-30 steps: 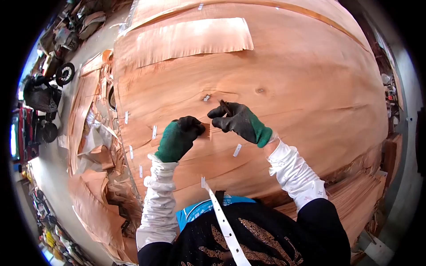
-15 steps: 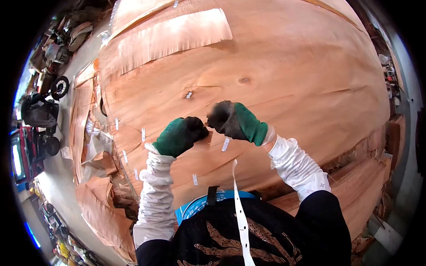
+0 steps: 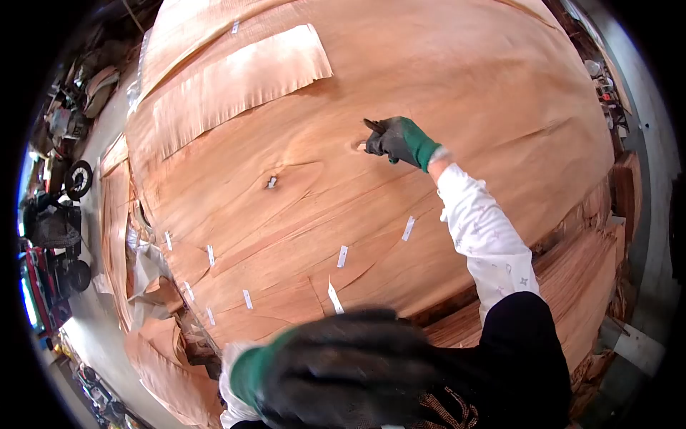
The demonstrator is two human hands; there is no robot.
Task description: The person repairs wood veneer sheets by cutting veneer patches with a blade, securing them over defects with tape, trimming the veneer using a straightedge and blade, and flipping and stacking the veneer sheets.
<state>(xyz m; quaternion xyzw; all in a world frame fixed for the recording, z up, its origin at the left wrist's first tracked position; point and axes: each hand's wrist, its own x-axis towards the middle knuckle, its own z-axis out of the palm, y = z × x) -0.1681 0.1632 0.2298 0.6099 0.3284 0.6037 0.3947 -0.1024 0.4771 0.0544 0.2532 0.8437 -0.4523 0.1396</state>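
My right hand (image 3: 401,141), in a dark-palmed green glove, is over a knot in the large sheet of wood veneer (image 3: 493,107). One finger sticks out while the others curl in. At its fingertips shows a small piece of white tape (image 3: 362,146), partly covered by the glove. My left hand (image 3: 343,368), gloved alike, looms blurred and close to the camera in front of my torso; its grip cannot be made out. Just above it the tip of a white tape strip (image 3: 334,297) shows. To the left, a hole (image 3: 271,182) marks the veneer.
Several short white tape pieces (image 3: 342,256) lie along cracks in the sheet. A loose veneer strip (image 3: 246,82) rests at the upper left. Torn veneer scraps (image 3: 171,357) hang by the left edge, and stacked veneer (image 3: 564,286) is at the right. A motorbike (image 3: 61,204) stands farther left.
My hands, close together over the veneer before, have parted. The right one has moved up and forward to the knot; the left has come back toward my body. The view has shifted.
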